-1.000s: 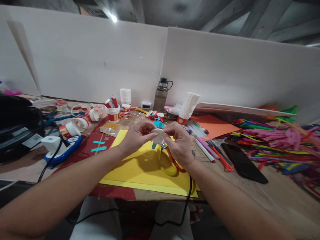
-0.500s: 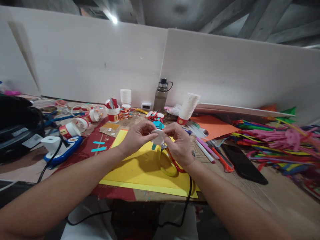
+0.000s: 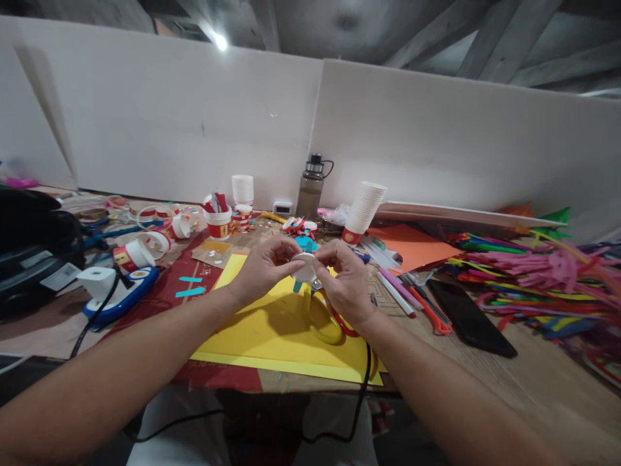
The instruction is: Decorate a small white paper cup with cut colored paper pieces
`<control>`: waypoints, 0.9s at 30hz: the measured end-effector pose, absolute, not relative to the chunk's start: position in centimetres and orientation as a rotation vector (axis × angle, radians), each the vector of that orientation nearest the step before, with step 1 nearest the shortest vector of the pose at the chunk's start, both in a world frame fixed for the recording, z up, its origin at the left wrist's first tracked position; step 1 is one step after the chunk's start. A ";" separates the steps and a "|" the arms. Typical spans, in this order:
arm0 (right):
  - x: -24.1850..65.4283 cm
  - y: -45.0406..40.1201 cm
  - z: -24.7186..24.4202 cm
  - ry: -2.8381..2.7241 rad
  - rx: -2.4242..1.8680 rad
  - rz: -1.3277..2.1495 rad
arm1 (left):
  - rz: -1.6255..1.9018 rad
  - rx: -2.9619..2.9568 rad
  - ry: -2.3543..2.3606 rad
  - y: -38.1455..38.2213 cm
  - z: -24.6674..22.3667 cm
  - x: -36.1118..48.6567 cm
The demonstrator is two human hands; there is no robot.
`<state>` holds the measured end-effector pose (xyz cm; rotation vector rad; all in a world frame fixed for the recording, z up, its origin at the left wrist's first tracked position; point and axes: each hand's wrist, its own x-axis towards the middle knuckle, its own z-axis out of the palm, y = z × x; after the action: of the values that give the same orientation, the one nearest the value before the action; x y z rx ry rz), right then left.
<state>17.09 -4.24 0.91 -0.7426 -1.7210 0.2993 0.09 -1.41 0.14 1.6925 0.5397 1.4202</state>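
A small white paper disc [image 3: 304, 266] with teal strips at its upper and lower edges is pinched between both hands. My left hand [image 3: 266, 266] grips its left side with thumb and forefinger. On its right side, my right hand [image 3: 343, 278] is closed on the edge. Below the hands lie scissors with yellow and red handles [image 3: 324, 338], partly hidden by my right hand. They rest on yellow paper [image 3: 272, 346]. Two teal strips [image 3: 190, 291] lie on the red sheet to the left.
Behind stand a bottle [image 3: 310, 188], a stack of paper cups [image 3: 363, 210] and a cup of tools [image 3: 217, 223]. Markers [image 3: 396, 294], an orange cutter [image 3: 436, 317], a black phone [image 3: 470, 317] and pipe cleaners [image 3: 538, 265] lie right. A blue-white power strip [image 3: 121, 298] is left.
The whole view has shifted slightly. Both hands keep hold of the white disc in nearly the same pose.
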 end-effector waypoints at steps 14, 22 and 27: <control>17.1 -4.2 1.0 -1.715 -0.777 0.305 | 1.410 1.688 0.560 -1.2 -0.1 0.1; 17.0 -4.4 1.1 -1.715 -0.792 0.288 | 1.413 1.712 0.560 -1.2 -0.2 0.0; 17.1 -4.3 1.0 -1.730 -0.790 0.275 | 1.409 1.734 0.566 -1.2 -0.3 0.0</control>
<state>17.05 -4.31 1.03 -0.7902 -1.7296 0.2754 -0.03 -1.17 -0.28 1.7337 0.5663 1.4090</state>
